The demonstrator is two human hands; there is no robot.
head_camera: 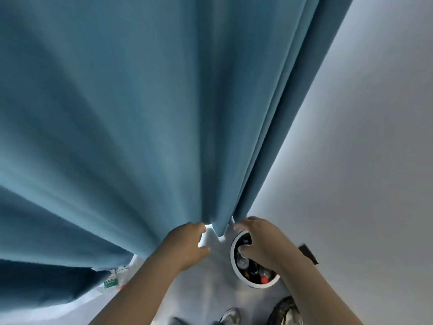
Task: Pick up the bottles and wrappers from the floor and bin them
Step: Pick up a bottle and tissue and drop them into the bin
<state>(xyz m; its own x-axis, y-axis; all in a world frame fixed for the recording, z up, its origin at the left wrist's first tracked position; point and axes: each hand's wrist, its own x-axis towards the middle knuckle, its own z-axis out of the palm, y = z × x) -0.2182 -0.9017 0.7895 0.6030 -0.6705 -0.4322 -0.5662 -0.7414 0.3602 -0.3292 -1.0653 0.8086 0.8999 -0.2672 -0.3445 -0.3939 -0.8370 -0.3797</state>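
Blue curtain [140, 113] hem ahead; left hand [187, 245] loosely curled beside it, right hand [262, 242] fingers spread over white bin [232, 256].

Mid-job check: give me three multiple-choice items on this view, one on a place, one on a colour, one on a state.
1. Where is the round white plastic bin?
A. below the right hand
B. on a shelf
C. on a chair

2. The hanging fabric curtain is:
A. red
B. blue
C. yellow

3. The bin is:
A. lidded
B. empty
C. open, holding bottles

Answers: 1A, the right hand hangs over its rim. 2B, blue folds fill the view. 3C, bottles and a red cap show inside.
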